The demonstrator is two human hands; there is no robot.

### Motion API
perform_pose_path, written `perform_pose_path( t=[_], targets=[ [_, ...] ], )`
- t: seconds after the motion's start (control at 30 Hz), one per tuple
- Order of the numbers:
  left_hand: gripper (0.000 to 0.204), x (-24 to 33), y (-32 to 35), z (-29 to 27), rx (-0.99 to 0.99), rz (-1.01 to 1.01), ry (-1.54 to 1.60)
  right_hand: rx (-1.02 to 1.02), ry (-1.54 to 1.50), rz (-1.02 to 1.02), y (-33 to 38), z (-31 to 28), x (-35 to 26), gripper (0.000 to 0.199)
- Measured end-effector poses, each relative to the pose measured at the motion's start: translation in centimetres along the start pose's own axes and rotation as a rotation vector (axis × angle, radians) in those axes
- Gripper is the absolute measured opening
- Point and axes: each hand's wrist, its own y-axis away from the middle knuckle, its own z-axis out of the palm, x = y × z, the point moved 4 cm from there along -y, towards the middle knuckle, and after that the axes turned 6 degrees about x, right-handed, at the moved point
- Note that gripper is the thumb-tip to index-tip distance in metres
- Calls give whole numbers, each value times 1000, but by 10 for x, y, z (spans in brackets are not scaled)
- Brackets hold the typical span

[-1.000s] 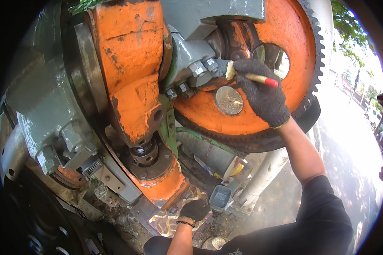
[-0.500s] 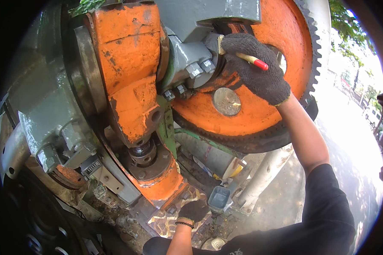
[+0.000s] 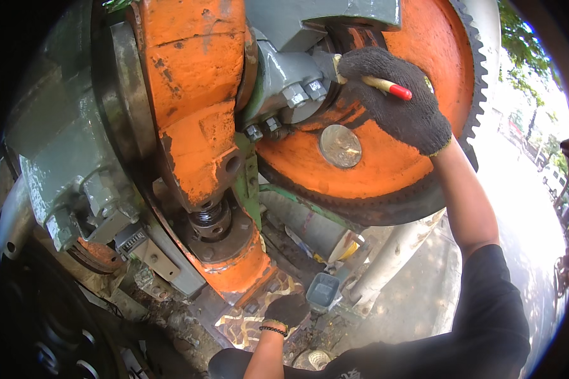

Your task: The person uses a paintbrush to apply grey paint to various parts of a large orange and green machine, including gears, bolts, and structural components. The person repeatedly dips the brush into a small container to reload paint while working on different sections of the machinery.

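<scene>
Orange paint, chipped and scuffed down to dull metal, covers the big toothed gear wheel [image 3: 417, 158] that fills the upper right of the head view, its rim cut into small even teeth and darkened with grease. Against its face, near the upper edge, the right hand [image 3: 395, 95] in a dark knitted glove is closed around a thin brush [image 3: 385, 84] with a pale wooden handle and a red end cap; the bristle end sits at the grey hub [image 3: 284, 69] with its hexagonal bolts, though the tip itself is too hidden to make out. A round, flat silvery disc [image 3: 340, 146] lies on the wheel just below that hand. Left of the hub stands the blocky orange casting [image 3: 193, 95], rough and flaking. At the lower edge, the left hand [image 3: 286, 309], also gloved, rests low beside a small grey square cup [image 3: 323, 292]; whether its fingers are curled or spread I cannot tell.
</scene>
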Motion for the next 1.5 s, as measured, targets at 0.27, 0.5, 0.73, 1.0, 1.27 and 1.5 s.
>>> perform_pose_path(
  t=[0.27, 0.5, 0.73, 1.0, 1.27, 1.5],
  targets=[
    [49, 2, -3, -7, -34, -46, -1, -11, -68, -3, -1, 1, 3, 28],
    [33, -15, -9, 17, 43, 246, -189, 38, -118, 89, 4, 2, 20, 28],
    [50, -13, -15, 12, -139, 50, -17, 49, -38, -31, 12, 3, 6, 29],
    [36, -30, -21, 29, -40, 185, -170, 86, 70, -65, 44, 23, -19, 33],
    [54, -4, -19, 1, -159, -15, -13, 279, 9, 110, 110, 71, -19, 38],
    [30, 2, -4, 24, -58, 133, -111, 341, 29, 173, 136, 134, -22, 36]
  ],
)
